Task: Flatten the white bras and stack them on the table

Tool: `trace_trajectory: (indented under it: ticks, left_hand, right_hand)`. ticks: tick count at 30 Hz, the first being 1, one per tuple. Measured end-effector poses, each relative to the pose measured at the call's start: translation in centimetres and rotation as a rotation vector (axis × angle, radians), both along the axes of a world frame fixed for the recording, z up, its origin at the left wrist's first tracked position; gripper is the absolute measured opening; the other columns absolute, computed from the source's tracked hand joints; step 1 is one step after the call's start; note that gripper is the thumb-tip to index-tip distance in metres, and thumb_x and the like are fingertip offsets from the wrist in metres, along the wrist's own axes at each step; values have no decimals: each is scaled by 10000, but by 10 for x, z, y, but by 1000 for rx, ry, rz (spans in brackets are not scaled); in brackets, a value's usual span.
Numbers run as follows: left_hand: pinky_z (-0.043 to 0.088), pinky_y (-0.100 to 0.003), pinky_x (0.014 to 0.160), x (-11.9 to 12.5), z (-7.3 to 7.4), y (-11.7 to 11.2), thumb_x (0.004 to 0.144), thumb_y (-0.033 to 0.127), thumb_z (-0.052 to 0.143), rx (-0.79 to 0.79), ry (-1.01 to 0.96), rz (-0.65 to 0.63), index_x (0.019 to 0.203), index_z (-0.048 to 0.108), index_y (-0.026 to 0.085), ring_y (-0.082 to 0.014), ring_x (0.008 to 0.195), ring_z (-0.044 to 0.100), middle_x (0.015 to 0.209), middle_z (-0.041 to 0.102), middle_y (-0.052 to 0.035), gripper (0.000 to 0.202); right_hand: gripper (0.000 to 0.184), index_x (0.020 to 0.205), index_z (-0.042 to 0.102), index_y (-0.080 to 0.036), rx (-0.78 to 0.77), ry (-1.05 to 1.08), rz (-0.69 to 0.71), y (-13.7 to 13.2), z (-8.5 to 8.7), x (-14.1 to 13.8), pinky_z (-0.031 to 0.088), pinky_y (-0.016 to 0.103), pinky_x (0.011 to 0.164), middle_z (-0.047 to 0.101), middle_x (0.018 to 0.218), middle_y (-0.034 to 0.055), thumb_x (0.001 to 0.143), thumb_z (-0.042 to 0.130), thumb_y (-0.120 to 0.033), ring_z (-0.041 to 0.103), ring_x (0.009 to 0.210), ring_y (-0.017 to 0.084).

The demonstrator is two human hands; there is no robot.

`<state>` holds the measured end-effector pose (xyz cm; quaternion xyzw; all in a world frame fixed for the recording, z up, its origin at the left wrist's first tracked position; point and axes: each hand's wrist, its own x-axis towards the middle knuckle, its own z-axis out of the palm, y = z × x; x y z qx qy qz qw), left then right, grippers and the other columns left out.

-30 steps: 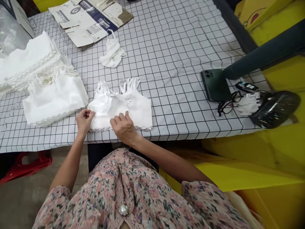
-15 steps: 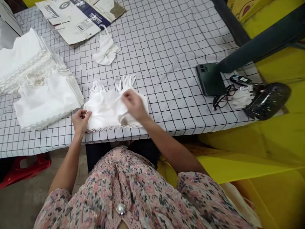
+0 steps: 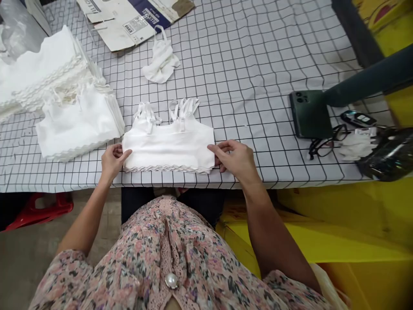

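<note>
A white bralette (image 3: 168, 147) with scalloped lace at the hem lies flat on the grid-patterned tablecloth (image 3: 258, 64), its looped straps pointing away from me. My left hand (image 3: 112, 162) grips its left edge, with the thumb on top. My right hand (image 3: 234, 159) holds the opposite edge, with the index finger lying over the fabric. To the left sit two stacks of folded white garments (image 3: 79, 122) (image 3: 41, 73). Farther up lies a crumpled white garment (image 3: 161, 61).
Flattened cardboard packaging (image 3: 132, 21) lies at the far edge. On the right are a green phone (image 3: 309, 114), black glasses (image 3: 327, 143), a key fob (image 3: 358, 118) and a black plastic bag (image 3: 390, 157). A dark pole (image 3: 371, 79) slants above them. A red stool (image 3: 38, 209) stands below left.
My right hand has moved from the middle of the bralette to its right edge. The fabric now lies smooth and spread out. My left hand remains at the left edge.
</note>
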<state>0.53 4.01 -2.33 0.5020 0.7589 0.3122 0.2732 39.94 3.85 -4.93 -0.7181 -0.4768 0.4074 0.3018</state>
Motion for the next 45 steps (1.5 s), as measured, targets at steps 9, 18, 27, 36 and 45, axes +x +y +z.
trace_trajectory:
  ticks: [9,18,27,36,45]
  left_hand:
    - [634,-442,832,17,29,26,631,253,1047,-423,-237,0,784,761,125,-331,936,784,915,805,-147,349]
    - [688,-373,858,26,18,19,825,354,975,-398,-711,102,968,777,111,-299,1028,821,1031,836,-184,344]
    - [687,-345,782,9,-10,21,525,330,1121,-434,-770,61,962,822,109,-283,921,827,1034,866,-166,573]
    - [682,-340,829,0,-21,14,433,420,1135,-481,-868,-17,910,844,131,-310,999,835,1059,865,-184,629]
    - [661,-320,771,-4,-17,16,585,516,1088,-548,-914,-32,908,855,119,-269,923,825,1034,862,-182,562]
  right_hand:
    - [374,894,608,-221,78,-494,273,11,-12,-8,556,420,751,689,849,96,866,796,-543,682,814,299]
    - [527,1366,687,-126,522,-666,253,-20,-22,-20,573,648,959,665,1385,291,995,638,-496,636,1227,480]
    - [279,1147,730,-194,628,-243,425,147,4,-90,600,507,997,737,1185,159,974,672,-406,724,1037,305]
    - [606,1412,647,-102,305,-326,365,317,19,-176,264,802,1202,429,1699,334,896,856,-341,367,1557,499]
    - [195,1252,653,-123,407,231,135,307,123,-118,613,322,850,764,1113,88,1067,597,-101,702,927,160]
